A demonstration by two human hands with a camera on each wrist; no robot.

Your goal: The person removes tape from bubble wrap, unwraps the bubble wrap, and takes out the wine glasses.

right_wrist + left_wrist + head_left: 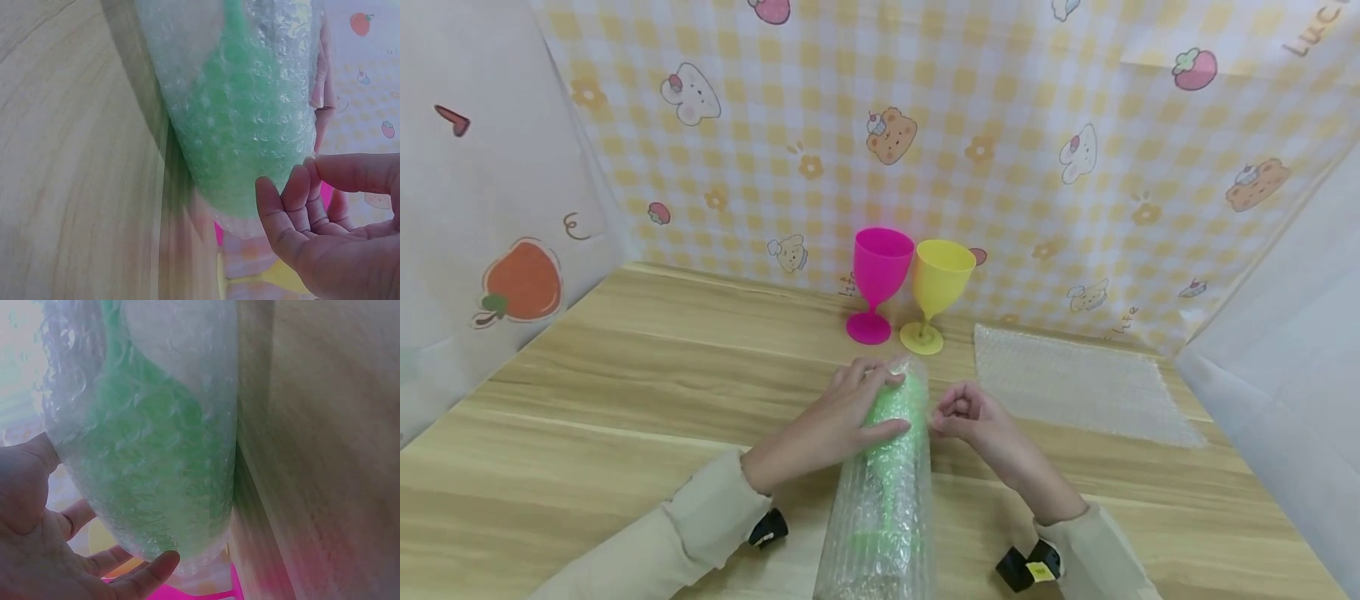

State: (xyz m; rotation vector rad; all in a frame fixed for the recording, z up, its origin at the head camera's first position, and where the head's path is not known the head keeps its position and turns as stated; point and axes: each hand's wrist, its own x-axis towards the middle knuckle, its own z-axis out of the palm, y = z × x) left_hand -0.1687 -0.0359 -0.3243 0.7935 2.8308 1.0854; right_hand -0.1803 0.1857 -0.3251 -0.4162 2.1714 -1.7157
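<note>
A green goblet (pixel 893 408) lies on its side, rolled in clear bubble wrap (pixel 880 575), with its bowl toward the back. My left hand (pixel 857 408) rests across the wrapped bowl, its fingers loosely spread and its thumb on top. In the left wrist view those fingertips (pixel 165 562) touch the wrap while the palm stays off it. At the roll's right side is my right hand (pixel 970 417), thumb and fingertips meeting at the film. The right wrist view shows this pinch (pixel 310 164) against the bubble wrap; what lies between the fingertips is hardly visible.
Behind the roll stand a magenta goblet (pixel 880 258) and a yellow goblet (pixel 942 271), both upright and close together. A flat sheet of bubble wrap (pixel 1075 387) lies at the back right of the wooden table (pixel 647 358). Patterned cloth (pixel 820 92) hangs behind.
</note>
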